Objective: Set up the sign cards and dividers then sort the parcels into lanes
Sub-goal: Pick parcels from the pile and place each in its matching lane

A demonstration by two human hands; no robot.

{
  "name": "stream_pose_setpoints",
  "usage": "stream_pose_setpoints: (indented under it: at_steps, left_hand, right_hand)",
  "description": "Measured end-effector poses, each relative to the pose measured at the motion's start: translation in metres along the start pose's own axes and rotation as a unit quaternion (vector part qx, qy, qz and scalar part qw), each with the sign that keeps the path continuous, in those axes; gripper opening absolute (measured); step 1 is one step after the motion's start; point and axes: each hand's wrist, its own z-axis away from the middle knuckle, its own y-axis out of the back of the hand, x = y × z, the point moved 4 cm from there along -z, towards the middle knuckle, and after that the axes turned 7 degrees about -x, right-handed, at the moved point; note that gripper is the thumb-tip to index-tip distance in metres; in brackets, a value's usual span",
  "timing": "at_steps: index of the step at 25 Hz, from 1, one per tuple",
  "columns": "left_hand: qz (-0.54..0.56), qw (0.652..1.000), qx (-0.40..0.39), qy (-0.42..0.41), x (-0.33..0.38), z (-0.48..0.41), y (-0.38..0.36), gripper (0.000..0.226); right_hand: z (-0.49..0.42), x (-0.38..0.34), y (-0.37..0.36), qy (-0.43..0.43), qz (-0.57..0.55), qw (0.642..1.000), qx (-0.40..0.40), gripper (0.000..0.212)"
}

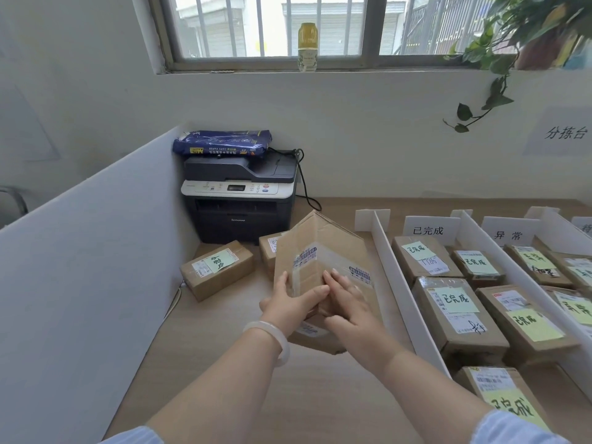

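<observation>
My left hand (290,302) gripped the taped brown cardboard parcel (320,261), tilted above the wooden table (224,363) at 12 o'clock; my right hand (349,302) lay flat-fingered on it. This one-sided grip risked slippage, which could topple the white board divider (403,309) at 3 o'clock.

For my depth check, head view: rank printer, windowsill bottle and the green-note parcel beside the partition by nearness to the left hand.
1. Green-note parcel, on the desk left of the left hand, which grips the held parcel.
2. Printer, behind it in the corner.
3. Bottle, on the windowsill.
</observation>
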Motion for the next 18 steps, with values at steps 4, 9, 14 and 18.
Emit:
stream_pose_setpoints:
  at_steps: [4,9,14,18]
  left_hand:
    - [0.072,0.997,-0.024,-0.009,-0.021,-0.013,0.002,0.109]
    - [0.105,0.991,-0.080,-0.031,-0.004,-0.009,-0.006,0.065]
    - [-0.026,0.992,-0.032,-0.117,-0.007,-0.003,-0.002,0.060]
    - [-0.179,0.973,0.020,-0.144,0.002,-0.002,-0.006,0.056]
  right_hand:
    - [0.001,0.029,0.033,-0.102,-0.041,0.985,0.136,0.072]
    - [0.004,0.053,0.040,-0.213,-0.181,0.954,0.111,0.064]
    - [0.001,0.046,0.036,-0.165,-0.141,0.965,0.146,0.076]
    - [0.000,0.025,0.029,-0.121,-0.062,0.981,0.141,0.086]
